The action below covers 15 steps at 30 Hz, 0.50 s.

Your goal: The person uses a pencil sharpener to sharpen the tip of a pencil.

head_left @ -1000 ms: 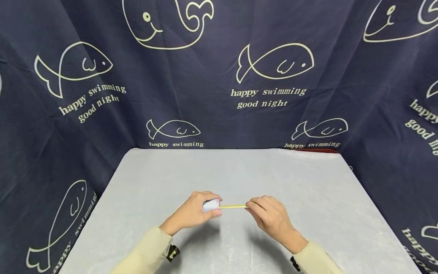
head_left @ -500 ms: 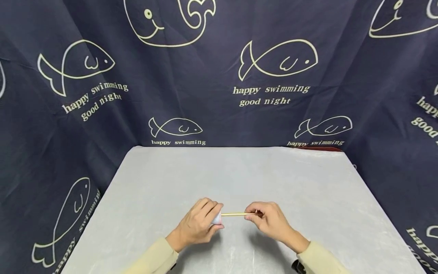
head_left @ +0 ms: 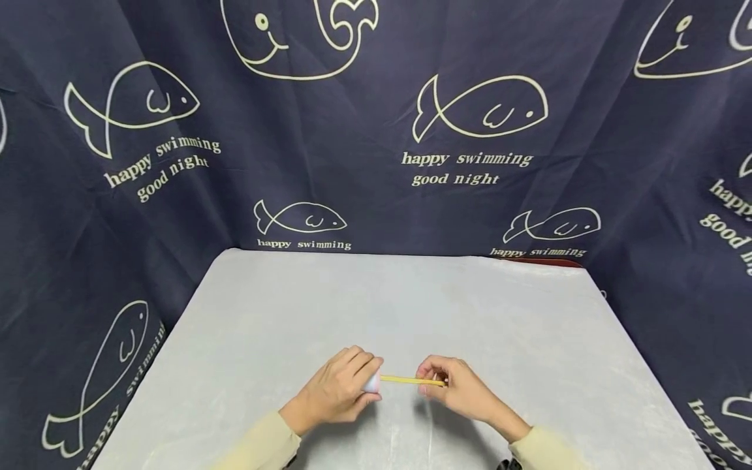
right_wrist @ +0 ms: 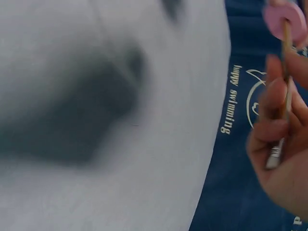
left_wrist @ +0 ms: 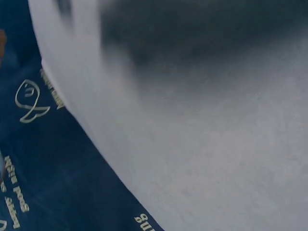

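My left hand point(head_left: 337, 391) grips a small pale sharpener point(head_left: 372, 382), its fingers over the top and its thumb beneath. A thin yellow pencil point(head_left: 405, 379) runs level from the sharpener toward the right. Near its other end, my right hand point(head_left: 461, 386) pinches the pencil between thumb and fingers. The right wrist view shows the sharpener's round pink face point(right_wrist: 275, 21) with the pencil point(right_wrist: 287, 36) entering a hole in it. There, a metal band and pale eraser tip point(right_wrist: 274, 159) stick out past the fingers of my right hand point(right_wrist: 293, 178). Neither hand appears in the left wrist view.
A table under a pale grey cloth point(head_left: 411, 300) lies below both hands, which cast shadows on it. Dark blue curtains point(head_left: 364, 143) with fish drawings and lettering hang behind and at both sides. A red edge point(head_left: 546, 262) shows at the table's back right.
Both hands have come slightly nearer the person. The left hand has rolled over the sharpener, covering more of it. The right hand's fingers have turned on the pencil, exposing its end.
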Each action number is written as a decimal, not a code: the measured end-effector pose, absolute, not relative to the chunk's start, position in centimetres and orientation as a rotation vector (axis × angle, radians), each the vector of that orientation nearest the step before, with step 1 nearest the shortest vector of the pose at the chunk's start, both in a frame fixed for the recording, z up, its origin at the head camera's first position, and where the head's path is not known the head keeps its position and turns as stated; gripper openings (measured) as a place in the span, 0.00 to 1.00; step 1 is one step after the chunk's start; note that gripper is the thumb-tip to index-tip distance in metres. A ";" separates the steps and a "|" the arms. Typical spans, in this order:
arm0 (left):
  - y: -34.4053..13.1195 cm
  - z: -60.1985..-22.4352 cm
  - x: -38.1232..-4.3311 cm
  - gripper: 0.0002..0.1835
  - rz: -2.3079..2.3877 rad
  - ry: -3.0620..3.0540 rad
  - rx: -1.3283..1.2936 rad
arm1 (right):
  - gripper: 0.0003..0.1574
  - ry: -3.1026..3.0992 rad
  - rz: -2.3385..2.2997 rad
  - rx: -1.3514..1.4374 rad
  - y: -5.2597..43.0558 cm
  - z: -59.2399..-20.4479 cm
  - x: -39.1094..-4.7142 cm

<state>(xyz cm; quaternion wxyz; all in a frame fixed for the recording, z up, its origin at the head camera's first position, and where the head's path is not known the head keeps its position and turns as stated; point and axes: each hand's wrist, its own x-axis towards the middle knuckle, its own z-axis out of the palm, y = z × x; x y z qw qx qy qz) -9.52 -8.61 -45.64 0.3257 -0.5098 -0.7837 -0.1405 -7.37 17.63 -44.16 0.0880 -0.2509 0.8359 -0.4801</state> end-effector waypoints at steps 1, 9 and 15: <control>-8.7 -45.4 -9.6 0.22 -0.394 -2.085 -1.333 | 0.08 2.598 -1.407 -0.810 17.5 -44.4 -7.2; -9.3 -43.5 -9.7 0.23 -0.816 -2.485 -1.185 | 0.08 3.302 -1.029 -1.428 17.0 -45.4 -7.0; -9.3 -41.8 -10.4 0.12 -1.308 -2.835 -1.151 | 0.18 3.548 -0.908 -1.783 16.3 -45.2 -7.3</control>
